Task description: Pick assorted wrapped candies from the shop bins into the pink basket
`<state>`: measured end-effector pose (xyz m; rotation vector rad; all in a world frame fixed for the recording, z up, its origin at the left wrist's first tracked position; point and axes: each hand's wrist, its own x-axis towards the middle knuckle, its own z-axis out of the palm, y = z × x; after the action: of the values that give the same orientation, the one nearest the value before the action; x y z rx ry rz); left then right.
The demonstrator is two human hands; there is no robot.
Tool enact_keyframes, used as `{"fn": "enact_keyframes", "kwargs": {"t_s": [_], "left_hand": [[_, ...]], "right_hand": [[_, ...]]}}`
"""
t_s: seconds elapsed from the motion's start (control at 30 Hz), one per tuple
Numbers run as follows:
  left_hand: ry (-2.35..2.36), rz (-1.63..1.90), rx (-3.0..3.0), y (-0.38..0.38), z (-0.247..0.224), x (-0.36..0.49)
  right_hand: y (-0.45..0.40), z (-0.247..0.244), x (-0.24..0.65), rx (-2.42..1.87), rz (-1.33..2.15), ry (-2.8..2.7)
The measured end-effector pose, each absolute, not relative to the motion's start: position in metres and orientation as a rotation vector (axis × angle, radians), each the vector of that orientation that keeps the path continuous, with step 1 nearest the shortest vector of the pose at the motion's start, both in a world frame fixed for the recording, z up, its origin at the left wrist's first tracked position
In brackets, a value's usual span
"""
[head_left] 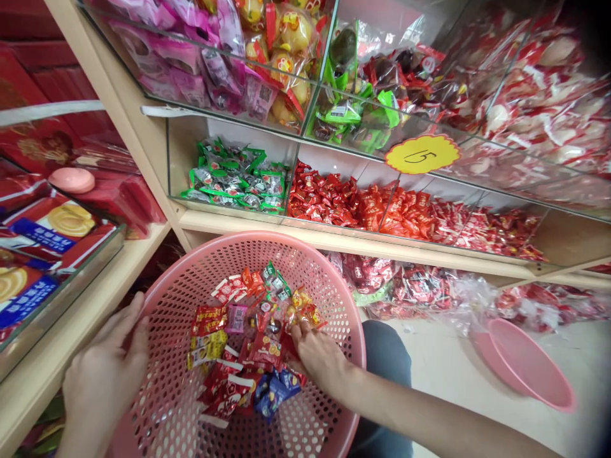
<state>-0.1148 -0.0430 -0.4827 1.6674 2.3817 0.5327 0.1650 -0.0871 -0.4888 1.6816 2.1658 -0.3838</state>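
Your right hand (319,359) is pinched on wrapped candies (251,350), which lie heaped mid-basket in a pink basket (267,240). Your left hand (102,375) is open, released, against the basket's left rim. Glass bins of candy (367,207) stand past the far rim; a second basket (529,366) sits on the floor, right.

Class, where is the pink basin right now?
In the head view, the pink basin lies on the floor at lower right, right of the pink basket and below the bagged red sweets.
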Motion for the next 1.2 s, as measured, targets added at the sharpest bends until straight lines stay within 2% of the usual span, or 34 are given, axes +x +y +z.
{"fn": "enact_keyframes", "kwargs": {"t_s": [0.6, 0.83, 1.0, 1.2], "left_hand": [[2.324, 0.668, 1.661, -0.042, -0.482, -0.114], [2.345, 0.610, 1.611, -0.043, -0.479, -0.113], [2.371, 0.684, 1.729, -0.043, -0.492, -0.120], [2.363, 0.725, 1.794, -0.042, -0.495, -0.123]], "right_hand": [[-0.107, -0.480, 0.164, 1.688, -0.705, 1.972], [-0.084, -0.470, 0.172, 1.810, -0.658, 2.154], [-0.071, -0.488, 0.163, 1.682, -0.775, 2.333], [-0.075, -0.511, 0.143, 1.591, -0.633, 2.415]]}}
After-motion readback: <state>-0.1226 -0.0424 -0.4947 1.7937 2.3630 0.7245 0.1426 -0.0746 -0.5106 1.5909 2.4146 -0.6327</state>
